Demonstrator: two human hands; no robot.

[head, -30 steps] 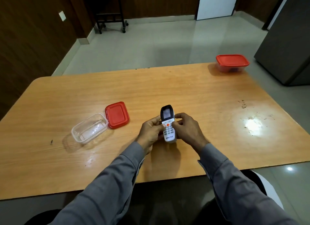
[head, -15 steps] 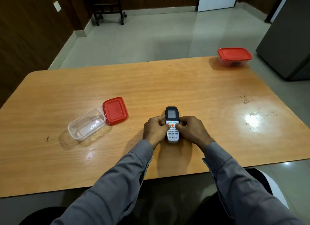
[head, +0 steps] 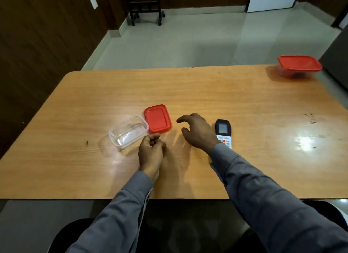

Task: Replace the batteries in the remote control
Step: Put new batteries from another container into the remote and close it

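The white remote control (head: pixel 223 131) with a black screen end lies face up on the wooden table (head: pixel 207 94), partly behind my right wrist. My right hand (head: pixel 196 133) hovers just left of it, fingers spread, holding nothing, pointing toward the loose red lid (head: pixel 157 118). My left hand (head: pixel 151 150) rests on the table with fingers curled, near the corner of the open clear plastic container (head: pixel 128 132). Whether the left hand holds anything cannot be made out. The lid lies flat against the container's right end.
A second clear container with a red lid (head: pixel 299 65) stands at the far right corner of the table. A dark cabinet (head: pixel 337 64) rises beyond that corner. A black wheeled stand (head: pixel 145 7) is on the floor at the back.
Both hands have let go of the remote, which now lies on the table. My right hand moved left toward the red lid, my left hand toward the clear container. The camera has shifted.
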